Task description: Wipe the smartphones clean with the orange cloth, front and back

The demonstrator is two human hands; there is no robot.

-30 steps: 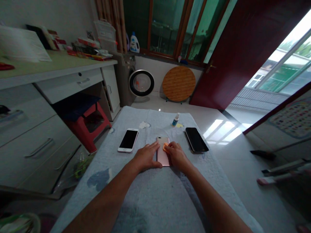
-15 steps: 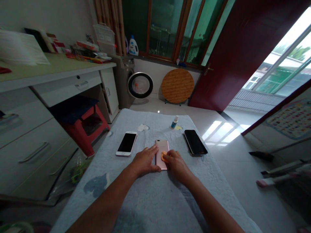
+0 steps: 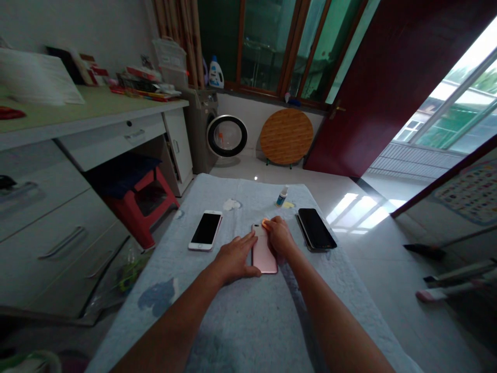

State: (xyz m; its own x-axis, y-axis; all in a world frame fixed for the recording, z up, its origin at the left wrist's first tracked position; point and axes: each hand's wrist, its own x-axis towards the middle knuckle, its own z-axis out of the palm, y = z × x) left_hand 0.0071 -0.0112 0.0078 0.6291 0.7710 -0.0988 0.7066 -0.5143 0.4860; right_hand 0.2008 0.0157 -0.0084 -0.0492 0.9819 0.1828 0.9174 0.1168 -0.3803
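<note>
A pink smartphone [image 3: 265, 259] lies back side up on the cloth-covered table, its camera end pointing away from me. My left hand [image 3: 237, 257] holds it from the left, fingertips on its upper left edge and thumb by the lower left corner. Pinched in my right hand [image 3: 280, 235] is a small folded orange cloth [image 3: 265, 223], pressed against the phone's top right corner. Left of my hands lies a white smartphone [image 3: 205, 230], screen up. To the right, a black smartphone [image 3: 316, 229] also lies screen up. A small spray bottle [image 3: 282, 197] stands upright farther back.
The table wears a light blue cloth [image 3: 240, 321]. On the left are a desk [image 3: 128, 116] with drawers and a red stool [image 3: 149, 207]. Beyond the table are a washing machine with its round door [image 3: 227, 135] open, a round wooden tabletop [image 3: 286, 136] and a dark red door [image 3: 373, 88].
My right hand has slid the orange cloth from the middle of the pink phone's back up to its top right corner. My left hand keeps its hold. The view has shifted slightly.
</note>
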